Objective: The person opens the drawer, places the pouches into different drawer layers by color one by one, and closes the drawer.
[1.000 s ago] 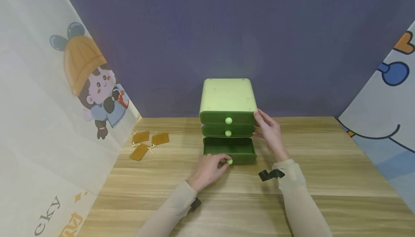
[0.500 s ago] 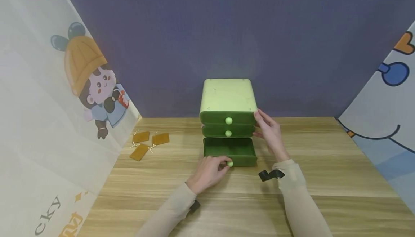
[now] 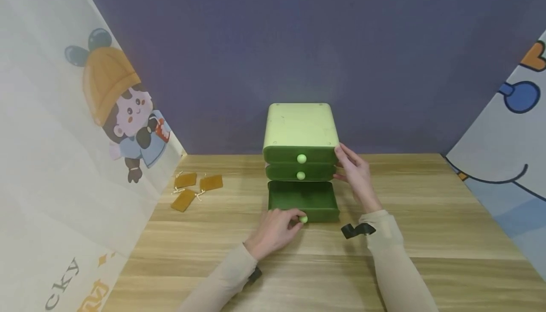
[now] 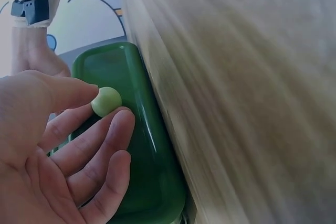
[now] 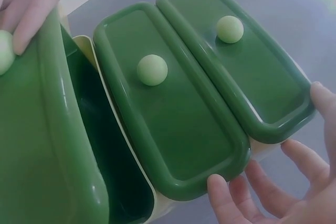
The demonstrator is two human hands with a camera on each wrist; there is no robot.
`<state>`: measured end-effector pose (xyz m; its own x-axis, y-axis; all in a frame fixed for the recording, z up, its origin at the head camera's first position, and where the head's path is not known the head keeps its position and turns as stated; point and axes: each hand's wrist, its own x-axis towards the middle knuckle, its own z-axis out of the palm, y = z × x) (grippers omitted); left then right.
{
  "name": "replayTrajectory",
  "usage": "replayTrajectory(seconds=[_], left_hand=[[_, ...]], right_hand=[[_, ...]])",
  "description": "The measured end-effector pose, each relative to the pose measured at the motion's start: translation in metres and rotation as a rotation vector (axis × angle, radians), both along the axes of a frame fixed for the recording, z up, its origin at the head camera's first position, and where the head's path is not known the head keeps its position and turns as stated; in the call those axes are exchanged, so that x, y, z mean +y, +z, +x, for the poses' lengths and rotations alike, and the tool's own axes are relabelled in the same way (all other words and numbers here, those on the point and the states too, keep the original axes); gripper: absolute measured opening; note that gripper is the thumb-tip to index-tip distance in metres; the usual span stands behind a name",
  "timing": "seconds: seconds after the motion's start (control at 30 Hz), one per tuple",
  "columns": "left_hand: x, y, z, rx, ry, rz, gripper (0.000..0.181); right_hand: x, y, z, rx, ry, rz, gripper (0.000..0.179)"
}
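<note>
A small drawer cabinet with a pale green top and dark green drawers stands on the wooden table. Its bottom drawer is pulled out and looks bare inside; the middle drawer and top drawer are closed. My left hand pinches the round light green knob of the bottom drawer between thumb and fingers. At the cabinet's right side, my right hand holds the body, thumb at the top drawer's corner and fingertips along the side, as the right wrist view shows.
Three small orange-brown pouches with pale drawstrings lie on the table at the left. A dark blue wall rises behind the cabinet, and printed panels stand at both sides.
My left hand has drawn the bottom drawer a little farther out towards me, keeping its pinch on the knob. The right hand has stayed at the cabinet's side.
</note>
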<state>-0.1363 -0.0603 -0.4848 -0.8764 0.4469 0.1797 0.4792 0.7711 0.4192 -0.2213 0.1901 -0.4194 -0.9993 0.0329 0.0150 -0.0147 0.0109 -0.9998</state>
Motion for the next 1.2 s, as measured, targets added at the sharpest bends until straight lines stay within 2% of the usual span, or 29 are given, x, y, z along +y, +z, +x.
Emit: replayTrajectory(seconds=[0.43,0.9,1.2], left_hand=[[0.0,0.0,0.006,-0.016,-0.009,0.016,0.024],[-0.002,0.001,0.014,-0.028,-0.046,0.019,0.024],[-0.005,0.003,0.016,0.003,-0.063,0.019,0.026]], right_hand=[[0.0,-0.001,0.0,-0.001,-0.01,0.017,0.077],[0.001,-0.002,0.0,-0.005,-0.003,0.017,0.077],[0.001,0.001,0.001,-0.01,0.001,-0.007,0.073]])
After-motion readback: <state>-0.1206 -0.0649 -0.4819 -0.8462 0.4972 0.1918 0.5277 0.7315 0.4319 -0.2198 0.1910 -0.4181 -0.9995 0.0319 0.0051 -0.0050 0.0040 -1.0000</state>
